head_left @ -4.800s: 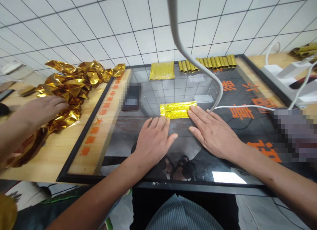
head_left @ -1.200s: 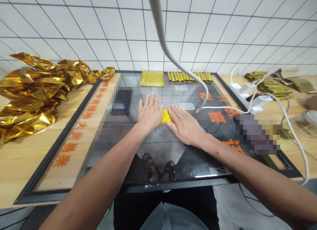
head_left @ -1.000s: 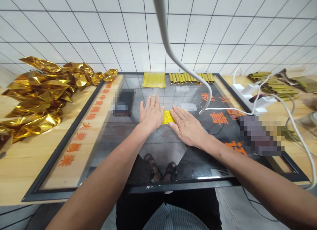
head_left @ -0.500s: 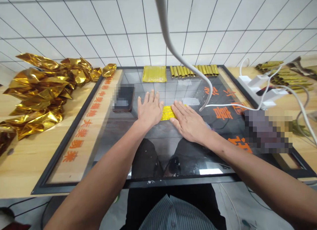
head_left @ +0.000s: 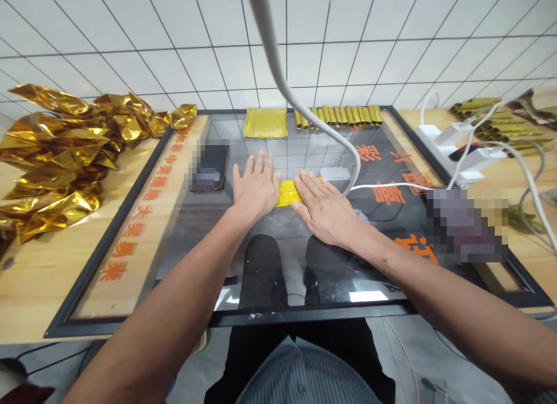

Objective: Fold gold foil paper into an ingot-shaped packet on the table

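Note:
A strip of shiny yellow-gold paper (head_left: 287, 194) lies on the dark glass panel (head_left: 270, 276), partly covered by my hands. My left hand (head_left: 256, 186) rests flat with fingers spread, its thumb side at the strip's left end. On the right end lies my right hand (head_left: 326, 209), flat, palm down, fingers stretched out and pointing up and left. Neither hand grips anything. What is under the palms is hidden. Beyond them, a flat stack of yellow-gold paper (head_left: 266, 123) sits at the panel's far edge, beside a row of rolled gold paper tubes (head_left: 343, 116).
Folded gold foil pieces (head_left: 56, 154) are heaped at the left. A phone (head_left: 211, 169) lies left of my left hand. A white cable (head_left: 313, 122) hangs down to the panel. A power strip (head_left: 448, 151) and more gold tubes (head_left: 483, 122) are at the right.
The camera view has shifted slightly, so everything sits a little more to the left and higher. Both hands stay flat at the strip, nearly unchanged relative to it.

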### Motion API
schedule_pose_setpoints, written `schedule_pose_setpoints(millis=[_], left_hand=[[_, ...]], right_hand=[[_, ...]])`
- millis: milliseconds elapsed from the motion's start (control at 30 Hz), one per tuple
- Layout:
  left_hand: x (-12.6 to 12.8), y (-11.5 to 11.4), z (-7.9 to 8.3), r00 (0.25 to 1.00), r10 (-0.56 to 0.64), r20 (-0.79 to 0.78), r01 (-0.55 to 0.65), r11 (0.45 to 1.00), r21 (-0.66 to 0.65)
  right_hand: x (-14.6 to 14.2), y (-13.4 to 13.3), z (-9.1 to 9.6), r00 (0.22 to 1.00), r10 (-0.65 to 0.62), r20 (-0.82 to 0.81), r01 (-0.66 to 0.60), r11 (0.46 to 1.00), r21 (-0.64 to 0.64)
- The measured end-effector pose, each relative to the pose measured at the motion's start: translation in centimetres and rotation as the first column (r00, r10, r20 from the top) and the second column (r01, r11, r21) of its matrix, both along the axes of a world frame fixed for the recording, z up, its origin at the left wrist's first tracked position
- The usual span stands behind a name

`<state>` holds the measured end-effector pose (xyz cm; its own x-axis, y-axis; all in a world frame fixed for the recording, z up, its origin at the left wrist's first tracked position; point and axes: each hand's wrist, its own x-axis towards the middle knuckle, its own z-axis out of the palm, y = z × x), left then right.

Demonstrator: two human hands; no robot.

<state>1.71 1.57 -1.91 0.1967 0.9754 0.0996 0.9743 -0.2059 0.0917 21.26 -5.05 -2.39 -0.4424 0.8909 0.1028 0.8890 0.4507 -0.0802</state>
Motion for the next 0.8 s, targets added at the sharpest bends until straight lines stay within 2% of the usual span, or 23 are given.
schedule_pose_setpoints(millis=[233,367,800], left_hand=[[0.1,-0.2,0.2,0.999,-0.003,-0.041,0.003,1.0,0.007],[0.1,-0.2,0.0,1.0,0.007,-0.031,-0.006,1.0,0.017],[-1.8,0.4,-0.1,0.998,0.042,-0.036,-0.04,0.998,0.057]], right_hand=[[-0.1,0.0,-0.3,1.0,-0.005,-0.027,0.006,0.999,0.048],[-0.2,-0.1,-0.3,1.0,-0.013,0.009,0.012,0.999,0.04],[-0.1,0.2,-0.9,1.0,-0.016,-0.013,0.016,0.999,0.031]])
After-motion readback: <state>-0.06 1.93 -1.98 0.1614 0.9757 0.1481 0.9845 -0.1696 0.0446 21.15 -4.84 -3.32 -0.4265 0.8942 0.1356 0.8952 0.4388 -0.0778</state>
